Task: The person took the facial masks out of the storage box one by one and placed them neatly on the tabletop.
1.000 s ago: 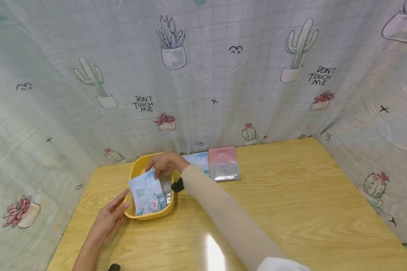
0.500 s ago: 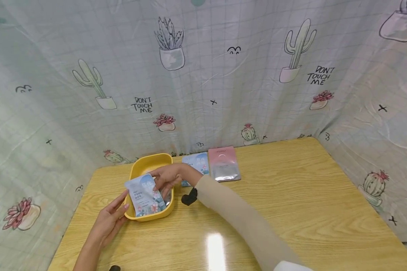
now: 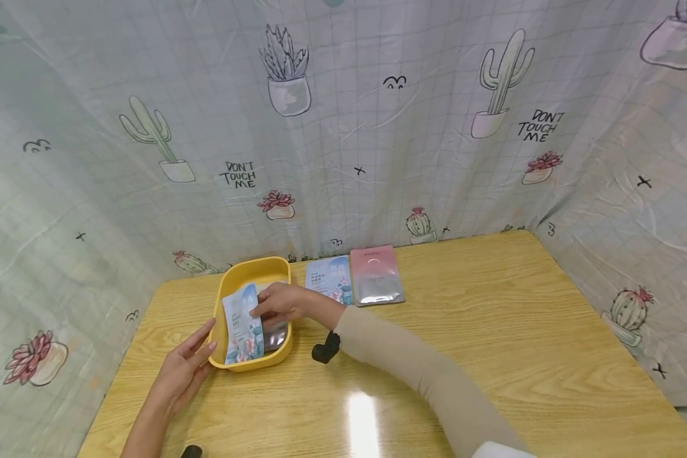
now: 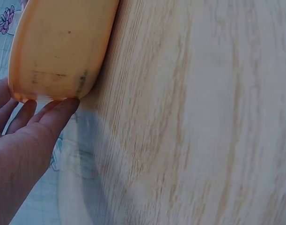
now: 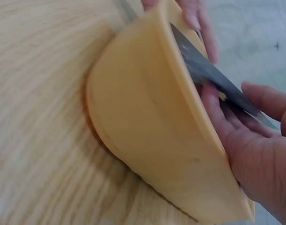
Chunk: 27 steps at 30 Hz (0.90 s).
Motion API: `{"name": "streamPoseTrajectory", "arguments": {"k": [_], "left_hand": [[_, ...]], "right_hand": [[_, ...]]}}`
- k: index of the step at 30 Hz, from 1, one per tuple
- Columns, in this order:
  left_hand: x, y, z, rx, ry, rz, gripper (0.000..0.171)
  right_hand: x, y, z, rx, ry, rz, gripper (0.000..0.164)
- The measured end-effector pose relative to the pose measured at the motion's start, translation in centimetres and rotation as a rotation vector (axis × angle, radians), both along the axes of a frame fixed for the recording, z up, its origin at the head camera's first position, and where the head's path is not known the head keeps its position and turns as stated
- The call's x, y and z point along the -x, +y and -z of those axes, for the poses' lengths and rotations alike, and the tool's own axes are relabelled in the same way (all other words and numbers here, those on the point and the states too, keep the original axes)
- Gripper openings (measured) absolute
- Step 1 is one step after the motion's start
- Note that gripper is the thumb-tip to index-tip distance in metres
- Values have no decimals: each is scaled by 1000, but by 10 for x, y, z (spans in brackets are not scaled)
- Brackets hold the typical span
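Note:
A yellow plastic bin point(image 3: 256, 367) stands at the left of the table. My left hand point(image 3: 183, 369) holds its near left side, thumb at the rim and several fingertips against the outer wall point(image 4: 63, 51). My right hand point(image 3: 280, 302) reaches into the bin and pinches a light blue face mask packet point(image 3: 242, 327) with lotus prints. The packet stands tilted along the bin's left side. In the right wrist view the thumb lies on one face of the packet point(image 5: 203, 68), the fingers on the other. Beneath it, a silvery packet point(image 3: 275, 337) shows partly inside the bin.
Right of the bin lie another light blue face mask packet point(image 3: 327, 278) and a pink and silver packet point(image 3: 376, 273), side by side at the table's back edge. A cactus-print curtain point(image 3: 343, 127) hangs behind the wooden table point(image 3: 481, 331).
My right hand has come off the packet's top edge onto its right side. The packet, earlier lying flatter, now stands more steeply toward the left wall. My left hand stays put.

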<state>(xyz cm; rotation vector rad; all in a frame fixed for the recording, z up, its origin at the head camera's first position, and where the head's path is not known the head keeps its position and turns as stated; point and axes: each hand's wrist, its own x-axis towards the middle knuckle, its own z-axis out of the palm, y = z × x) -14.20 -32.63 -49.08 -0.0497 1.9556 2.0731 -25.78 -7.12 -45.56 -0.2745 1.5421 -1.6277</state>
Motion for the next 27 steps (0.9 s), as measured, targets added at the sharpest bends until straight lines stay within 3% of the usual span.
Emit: {"name": "streamPoseTrajectory", "arguments": {"k": [2,7,12,27], "left_hand": [[0,-1,0,3,-6,-5,71],[-1,-1,-1,10,-18,-16,72],[-1,0,-1,-9,-8,-5,72],[1,2,1,29,-9,-21,71]], "right_hand": [[-4,-3,0,-1,15,22,4],[-11,-10,2,7,34,120,19],[-11,-10,1,-15,81,196,15],[-6,7,-3,15,111,153,20]]}}
